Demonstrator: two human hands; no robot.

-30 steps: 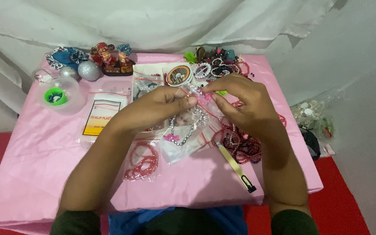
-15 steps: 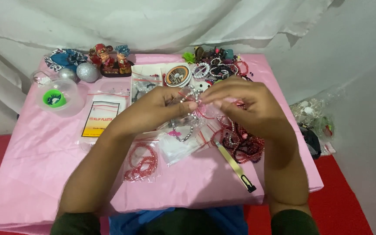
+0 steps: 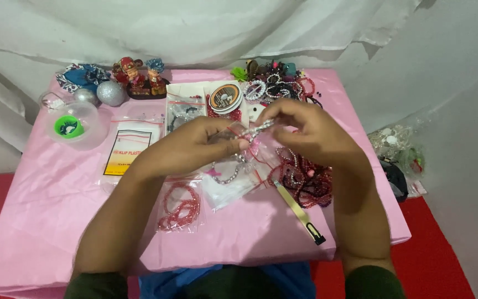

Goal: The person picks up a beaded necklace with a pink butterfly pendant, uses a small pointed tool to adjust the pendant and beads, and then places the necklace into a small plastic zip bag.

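Silver bead strand (image 3: 233,169) is up over the middle of the pink surface (image 3: 45,221), both hands pinched shut on it: left hand (image 3: 206,145), right hand (image 3: 305,130). Looks mid-stringing to me; next bit needs a steady fingertip grip. Red beads (image 3: 305,180) lie just beneath.

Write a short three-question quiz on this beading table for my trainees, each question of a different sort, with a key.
1. True or false: both hands are up over the pink table, pinching one silvery beaded strand between them.
2. Which thing lies on the table nearest the right forearm? A) the silver ball B) the long yellowish tool with a black tip C) the green-lidded tub
3. Fill in: the small clear bag near the left forearm holds ____ beads.

Key: 1 true: the left hand and right hand meet on the strand. 2 B. 3 red.
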